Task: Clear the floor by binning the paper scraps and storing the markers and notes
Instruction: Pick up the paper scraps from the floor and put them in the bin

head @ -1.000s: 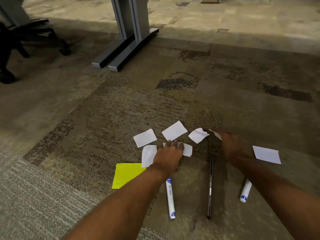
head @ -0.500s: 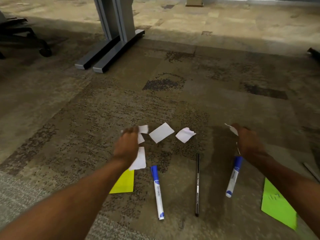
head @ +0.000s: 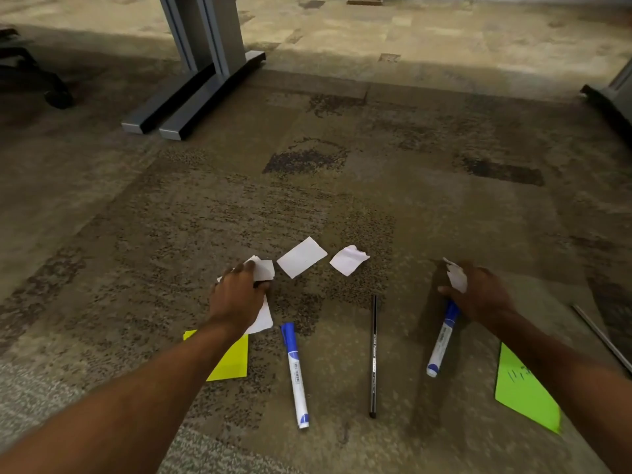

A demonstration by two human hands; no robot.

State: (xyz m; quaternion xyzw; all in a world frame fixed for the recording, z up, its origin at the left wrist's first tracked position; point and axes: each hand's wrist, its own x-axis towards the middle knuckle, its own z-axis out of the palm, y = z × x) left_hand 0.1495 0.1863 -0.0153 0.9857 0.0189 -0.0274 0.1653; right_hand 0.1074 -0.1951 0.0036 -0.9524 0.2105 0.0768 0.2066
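White paper scraps lie on the carpet. My left hand (head: 239, 295) grips several scraps (head: 263, 270), with another scrap (head: 264, 319) partly under it. My right hand (head: 478, 292) holds crumpled scraps (head: 456, 277). Two loose scraps remain between my hands: a flat one (head: 301, 257) and a curled one (head: 349, 260). A blue-capped white marker (head: 295, 372) and a thin black pen (head: 373, 354) lie below them. A second white marker (head: 442, 340) lies partly under my right hand. A yellow note (head: 234, 362) sits under my left forearm, a green note (head: 525, 391) under my right.
Grey desk feet (head: 178, 104) stand at the upper left, with an office chair base (head: 41, 80) further left. Another dark furniture base (head: 612, 97) is at the upper right. A thin grey rod (head: 602, 336) lies at the right edge.
My left hand moved left and gathered scraps into its grip. My right hand moved right, picked up the scrap there and now sits over the right marker. The view shifted, revealing the green note.
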